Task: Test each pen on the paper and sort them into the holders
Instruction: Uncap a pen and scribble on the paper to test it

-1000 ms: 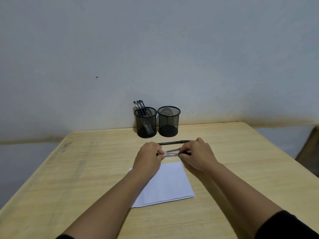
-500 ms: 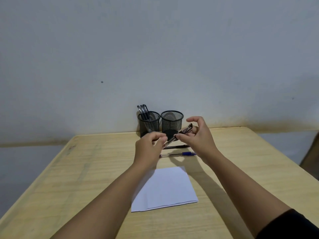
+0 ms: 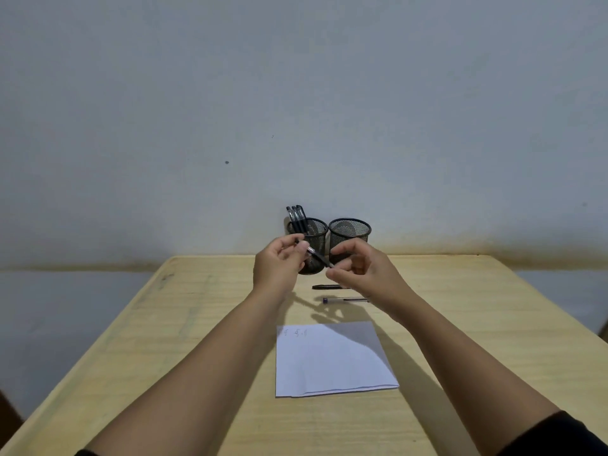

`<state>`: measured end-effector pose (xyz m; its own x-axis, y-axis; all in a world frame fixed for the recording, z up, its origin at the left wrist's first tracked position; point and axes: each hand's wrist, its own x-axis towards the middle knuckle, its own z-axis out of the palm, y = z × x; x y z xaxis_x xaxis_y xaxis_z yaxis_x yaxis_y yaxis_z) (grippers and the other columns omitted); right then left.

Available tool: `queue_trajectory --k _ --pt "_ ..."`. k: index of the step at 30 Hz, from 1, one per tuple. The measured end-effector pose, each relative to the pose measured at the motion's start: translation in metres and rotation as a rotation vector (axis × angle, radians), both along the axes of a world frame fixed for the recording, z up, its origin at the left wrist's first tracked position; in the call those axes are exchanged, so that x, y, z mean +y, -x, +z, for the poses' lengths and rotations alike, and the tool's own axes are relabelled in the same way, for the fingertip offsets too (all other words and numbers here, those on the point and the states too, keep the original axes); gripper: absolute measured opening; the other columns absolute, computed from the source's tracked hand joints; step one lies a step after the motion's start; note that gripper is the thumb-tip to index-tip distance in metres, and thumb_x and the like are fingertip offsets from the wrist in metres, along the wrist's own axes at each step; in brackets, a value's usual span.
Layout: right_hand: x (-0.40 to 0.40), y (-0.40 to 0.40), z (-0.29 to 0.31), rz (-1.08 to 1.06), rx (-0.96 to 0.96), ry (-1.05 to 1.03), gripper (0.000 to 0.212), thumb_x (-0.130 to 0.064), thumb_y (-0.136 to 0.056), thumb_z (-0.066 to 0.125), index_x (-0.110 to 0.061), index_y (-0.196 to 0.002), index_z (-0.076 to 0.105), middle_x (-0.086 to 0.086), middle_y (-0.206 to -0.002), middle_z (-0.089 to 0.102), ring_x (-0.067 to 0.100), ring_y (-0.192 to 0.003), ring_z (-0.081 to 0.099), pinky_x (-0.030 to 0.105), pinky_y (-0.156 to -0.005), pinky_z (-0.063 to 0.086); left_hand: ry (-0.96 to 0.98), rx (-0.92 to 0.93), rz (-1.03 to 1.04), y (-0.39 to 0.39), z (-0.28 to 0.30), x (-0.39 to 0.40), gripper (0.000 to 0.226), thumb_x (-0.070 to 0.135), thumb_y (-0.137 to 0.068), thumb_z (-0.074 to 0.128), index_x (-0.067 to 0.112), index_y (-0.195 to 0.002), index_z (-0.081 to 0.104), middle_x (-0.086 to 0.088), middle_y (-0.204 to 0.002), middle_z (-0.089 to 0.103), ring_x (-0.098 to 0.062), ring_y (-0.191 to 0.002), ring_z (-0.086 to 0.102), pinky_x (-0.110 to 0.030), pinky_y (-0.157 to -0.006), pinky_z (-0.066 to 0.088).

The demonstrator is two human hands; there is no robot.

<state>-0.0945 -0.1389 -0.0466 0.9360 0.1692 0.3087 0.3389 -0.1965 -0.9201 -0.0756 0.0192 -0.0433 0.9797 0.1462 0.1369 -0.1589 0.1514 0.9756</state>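
My left hand (image 3: 279, 261) is raised over the table and pinches a black pen (image 3: 317, 255) that slants down to the right. My right hand (image 3: 362, 271) has curled fingers around the pen's lower tip; a grip there is unclear. Behind the hands stand two black mesh holders: the left holder (image 3: 318, 233) has three dark pens (image 3: 296, 215) in it, and the right holder (image 3: 350, 230) looks empty. On the table lie a black pen (image 3: 324, 287) and a clear pen with a blue end (image 3: 342, 300). The white paper (image 3: 329, 360) lies nearer to me, with small scribbles at its top left.
The wooden table (image 3: 197, 340) ends at a plain grey wall just behind the holders. Its left and right edges run diagonally toward me. My forearms stretch over the table on either side of the paper.
Both hands lifted one pen off the table from beside the other two. The pen has turned from slanting up-right to slanting down-right, and the hands have drawn slightly apart.
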Motion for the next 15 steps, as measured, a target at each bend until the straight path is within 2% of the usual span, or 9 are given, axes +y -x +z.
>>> queue_trajectory --k 3,5,8,12,15 --pt "-0.003 0.004 0.004 0.057 0.046 0.041 0.026 -0.008 -0.078 0.073 -0.014 -0.102 0.064 0.003 -0.069 0.06 0.007 -0.056 0.054 0.018 -0.055 0.041 0.197 0.08 0.03 0.0 0.001 0.011 0.024 0.006 -0.091 0.054 0.006 -0.115 0.059 0.001 -0.085 0.064 -0.005 -0.078 0.06 -0.011 -0.069 0.053" --pt "-0.001 0.004 0.003 0.075 0.068 -0.06 0.024 -0.005 -0.078 0.071 -0.015 -0.1 0.067 -0.001 -0.073 0.065 0.006 -0.058 0.057 0.02 -0.058 0.041 0.283 0.117 0.021 0.002 0.001 0.015 0.027 0.0 -0.093 0.049 0.006 -0.118 0.056 0.0 -0.087 0.063 -0.007 -0.082 0.06 -0.015 -0.075 0.053" --pt "0.007 0.004 -0.003 0.057 0.077 -0.245 0.022 -0.003 -0.079 0.069 -0.015 -0.097 0.07 0.0 -0.076 0.068 0.009 -0.063 0.059 0.022 -0.059 0.042 0.308 0.163 -0.012 0.008 -0.002 0.014 0.029 -0.003 -0.093 0.047 0.004 -0.119 0.055 -0.001 -0.088 0.063 -0.012 -0.09 0.06 -0.02 -0.084 0.05" --pt "0.022 0.007 -0.011 -0.007 0.028 -0.285 0.013 -0.008 -0.087 0.062 -0.013 -0.096 0.07 0.003 -0.073 0.069 0.012 -0.061 0.057 0.02 -0.055 0.042 0.32 0.157 -0.105 0.017 -0.007 0.007 0.023 -0.001 -0.092 0.049 0.004 -0.113 0.058 -0.002 -0.088 0.064 -0.008 -0.081 0.06 -0.008 -0.067 0.053" --pt "0.03 0.011 -0.013 -0.014 -0.01 -0.316 0.013 -0.005 -0.09 0.057 -0.009 -0.094 0.069 0.002 -0.068 0.067 0.01 -0.056 0.055 0.019 -0.053 0.042 0.327 0.174 -0.079 0.02 -0.006 0.005 0.013 0.005 -0.092 0.053 0.006 -0.102 0.061 -0.002 -0.085 0.064 -0.007 -0.079 0.06 -0.008 -0.065 0.053"
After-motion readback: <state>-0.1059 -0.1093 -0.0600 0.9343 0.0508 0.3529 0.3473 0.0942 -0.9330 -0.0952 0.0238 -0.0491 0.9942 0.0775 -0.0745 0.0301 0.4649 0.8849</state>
